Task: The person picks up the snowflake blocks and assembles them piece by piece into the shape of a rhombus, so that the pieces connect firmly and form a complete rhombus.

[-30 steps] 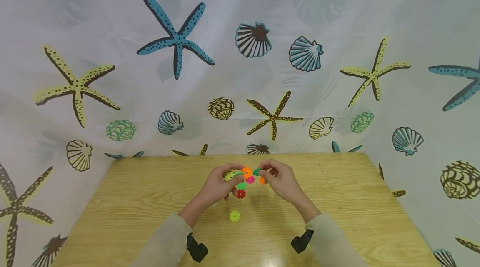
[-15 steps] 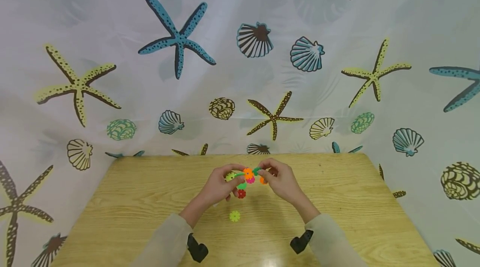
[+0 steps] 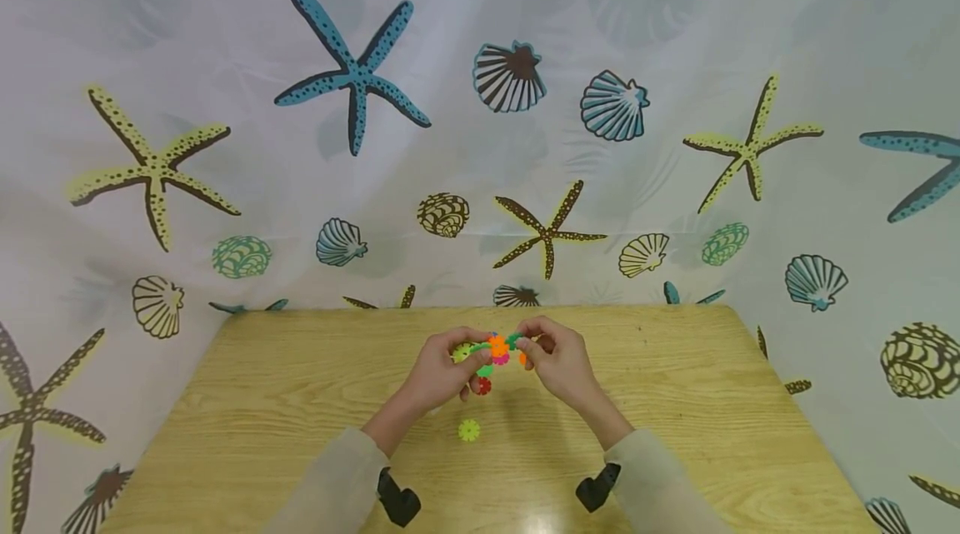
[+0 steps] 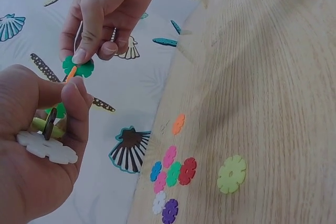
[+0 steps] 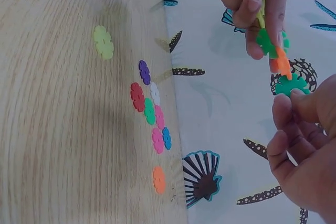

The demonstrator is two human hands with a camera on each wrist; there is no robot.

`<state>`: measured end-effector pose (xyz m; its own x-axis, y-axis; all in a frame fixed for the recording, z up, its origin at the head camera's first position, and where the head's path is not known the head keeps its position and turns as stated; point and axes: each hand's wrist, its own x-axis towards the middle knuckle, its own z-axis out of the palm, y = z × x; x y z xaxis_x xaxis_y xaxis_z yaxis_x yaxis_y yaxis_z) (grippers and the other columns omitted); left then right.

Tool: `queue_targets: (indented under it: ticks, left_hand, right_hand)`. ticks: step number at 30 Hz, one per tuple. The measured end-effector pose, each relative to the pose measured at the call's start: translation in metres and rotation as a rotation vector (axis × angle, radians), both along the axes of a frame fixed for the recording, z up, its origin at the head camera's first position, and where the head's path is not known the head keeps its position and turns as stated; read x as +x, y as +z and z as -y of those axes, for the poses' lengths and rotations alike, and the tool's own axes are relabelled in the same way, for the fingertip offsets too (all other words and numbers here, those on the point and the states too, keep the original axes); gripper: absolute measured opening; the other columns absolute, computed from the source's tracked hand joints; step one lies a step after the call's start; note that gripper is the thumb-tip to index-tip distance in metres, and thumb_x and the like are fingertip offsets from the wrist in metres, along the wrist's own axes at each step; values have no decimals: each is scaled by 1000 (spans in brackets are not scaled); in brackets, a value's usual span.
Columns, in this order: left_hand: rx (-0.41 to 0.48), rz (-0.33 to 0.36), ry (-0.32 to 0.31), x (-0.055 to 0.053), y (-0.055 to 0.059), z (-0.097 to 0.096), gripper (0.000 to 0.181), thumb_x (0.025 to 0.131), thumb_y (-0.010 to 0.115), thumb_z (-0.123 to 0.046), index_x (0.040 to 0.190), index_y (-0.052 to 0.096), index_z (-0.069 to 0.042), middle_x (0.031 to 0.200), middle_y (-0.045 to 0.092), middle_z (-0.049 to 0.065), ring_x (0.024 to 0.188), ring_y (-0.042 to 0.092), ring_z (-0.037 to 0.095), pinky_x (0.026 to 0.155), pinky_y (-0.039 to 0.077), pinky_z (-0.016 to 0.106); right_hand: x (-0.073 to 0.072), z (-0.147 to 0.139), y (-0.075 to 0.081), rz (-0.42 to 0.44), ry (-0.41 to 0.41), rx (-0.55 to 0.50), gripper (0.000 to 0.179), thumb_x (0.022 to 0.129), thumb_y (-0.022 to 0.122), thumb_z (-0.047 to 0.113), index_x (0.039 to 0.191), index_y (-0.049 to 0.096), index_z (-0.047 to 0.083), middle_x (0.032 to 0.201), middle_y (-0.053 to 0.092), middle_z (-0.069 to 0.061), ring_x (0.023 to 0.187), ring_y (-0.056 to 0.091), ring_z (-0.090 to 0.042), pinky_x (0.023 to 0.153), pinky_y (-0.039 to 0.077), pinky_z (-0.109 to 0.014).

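A short chain of notched plastic snowflake discs is in my left hand [image 3: 442,365]. In it are a white disc [image 4: 47,148], a dark one [image 4: 50,123], a yellow one [image 5: 260,4], a green one [image 5: 268,41] and an orange disc [image 5: 283,65] at the end. Thumb and fingers of that hand pinch the chain near the orange disc. My right hand [image 3: 560,361] pinches a darker green disc [image 5: 290,84] by its edge. This green disc meets the orange one edge to edge; how deep the notches sit I cannot tell. Both hands are raised above the table.
Loose discs lie on the wooden table [image 3: 675,401] below the hands: orange [image 4: 179,124], red [image 4: 188,171], blue [image 4: 156,171], purple [image 4: 170,211] and several others. A yellow-green disc [image 3: 469,431] lies nearer to me. A shell-print curtain [image 3: 480,159] hangs behind the table.
The orange disc has shifted slightly right and turned a little, coming up against the green disc in my right hand. Both hands otherwise stay in nearly the same place.
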<state>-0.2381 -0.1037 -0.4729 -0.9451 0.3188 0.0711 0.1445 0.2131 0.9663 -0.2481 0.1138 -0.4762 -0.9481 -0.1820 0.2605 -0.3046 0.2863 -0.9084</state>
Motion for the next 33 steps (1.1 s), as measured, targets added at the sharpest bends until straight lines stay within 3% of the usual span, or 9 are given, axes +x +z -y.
queue_targets:
  ticks: [5,8,13,19,22,28,33]
  left_hand:
    - [20,4,-3,1,0,-3,31,105,65,-10,133,65,1,83,71,10,52,61,17,49,53,26]
    - [-1,9,-18,2,0,-3,31,106,65,-13,134,64,0,87,73,12,55,65,14,50,54,27]
    - [-55,11,-59,-1,-3,1,35,105,67,-19,137,62,-3,100,75,14,63,72,11,53,58,32]
    - [-94,22,-76,-4,0,6,37,104,69,-22,135,64,-3,98,77,17,63,73,13,57,62,37]
    - [-122,11,-78,-5,2,6,37,103,70,-23,134,65,-2,101,76,18,62,72,14,58,63,41]
    - [-141,-9,-51,-7,4,8,37,103,69,-21,134,66,-2,107,75,23,60,73,16,54,61,38]
    - [-129,-18,-3,-8,5,10,36,103,70,-22,133,67,-3,105,74,23,57,70,15,51,58,32]
  right_hand:
    - [0,2,-2,-16,-7,5,6,101,68,4,104,73,7,100,71,-15,62,59,-22,51,40,-20]
    - [0,0,-1,-22,1,32,7,102,68,5,105,73,9,100,71,-13,62,57,-11,52,41,-20]
    - [-2,-6,0,-42,39,77,8,102,69,8,107,75,10,101,73,-10,68,61,-13,57,47,-22]
    - [-3,-8,1,-37,90,99,9,102,70,12,109,76,11,100,74,-12,75,67,-23,64,53,-24]
    - [-2,-6,2,-31,114,102,10,101,71,14,110,76,11,98,74,-12,76,67,-21,65,53,-25]
    - [-1,-4,3,2,115,102,18,100,73,16,117,75,11,107,75,-11,75,65,-14,65,54,-26]
    - [-1,-3,-7,71,90,99,25,99,74,14,123,72,10,111,74,-10,77,65,-15,65,55,-25]
